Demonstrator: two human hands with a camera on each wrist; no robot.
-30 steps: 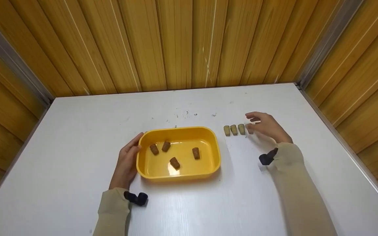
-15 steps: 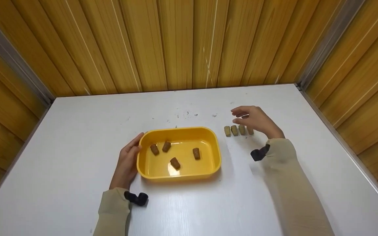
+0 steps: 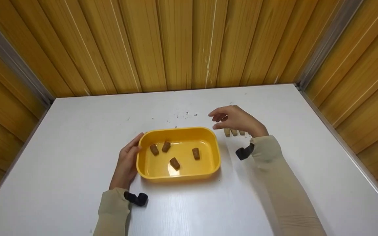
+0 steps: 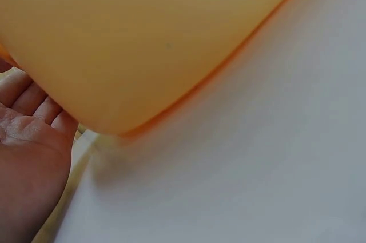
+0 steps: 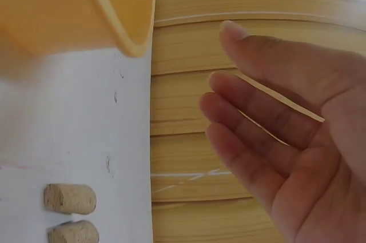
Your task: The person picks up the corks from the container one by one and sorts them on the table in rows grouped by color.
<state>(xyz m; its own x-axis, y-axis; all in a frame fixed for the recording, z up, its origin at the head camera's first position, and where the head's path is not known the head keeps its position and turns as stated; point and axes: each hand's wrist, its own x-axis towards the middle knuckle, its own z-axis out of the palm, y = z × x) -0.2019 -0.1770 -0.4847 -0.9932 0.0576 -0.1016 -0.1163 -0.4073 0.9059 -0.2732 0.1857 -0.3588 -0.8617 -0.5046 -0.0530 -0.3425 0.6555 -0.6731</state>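
Note:
My left hand (image 3: 128, 160) holds a yellow plastic tray (image 3: 179, 177) at its left side, thumb at the rim. In the left wrist view its fingers run behind the tray wall. Several brown tapered stoppers (image 3: 175, 163) lie scattered inside the tray. My right hand (image 3: 236, 119) hovers just beyond the tray's right back corner, thumb and fingers apart and nothing between them. Under it stands a row of pale tapered corks (image 3: 227, 132), partly covered by the hand. Two pale corks (image 5: 70, 198) show at lower left in the right wrist view.
The white table (image 3: 87, 131) has small dark marks (image 3: 187, 113) behind the tray. Yellow wood-look panels (image 3: 176, 46) wall in the back and sides. A black wrist camera (image 3: 244, 151) sits on the right sleeve.
My right hand has moved left from the row's right end, over the corks, toward the tray's corner. My left hand and the tray have stayed put.

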